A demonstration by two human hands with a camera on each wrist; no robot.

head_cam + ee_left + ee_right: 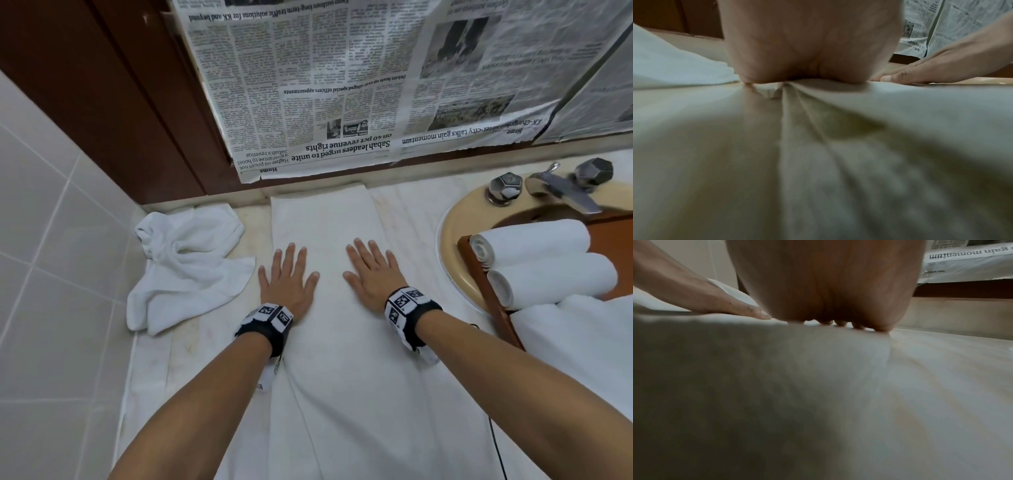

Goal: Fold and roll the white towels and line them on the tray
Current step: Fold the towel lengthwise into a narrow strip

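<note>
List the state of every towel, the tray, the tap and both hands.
Flat towel: folded into a long strip on the counter, not yet rolled.
Crumpled towel: unfolded, bunched at the left.
Upper roll: rolled, on the tray.
Lower roll: rolled, on the tray beside it.
Tray: over the sink, two rolls in it.
Tap: no water seen running.
Left hand: flat, pressing the strip.
Right hand: flat, pressing the strip.

Pale marble countertop (404,212), running from a tiled wall at left to a beige inset basin (455,219) at right. Lying flat along its middle, a long folded white towel (329,222). At left, just beside it, a crumpled white towel (185,267). At right, over the basin, a brown wooden tray (493,301).
</note>
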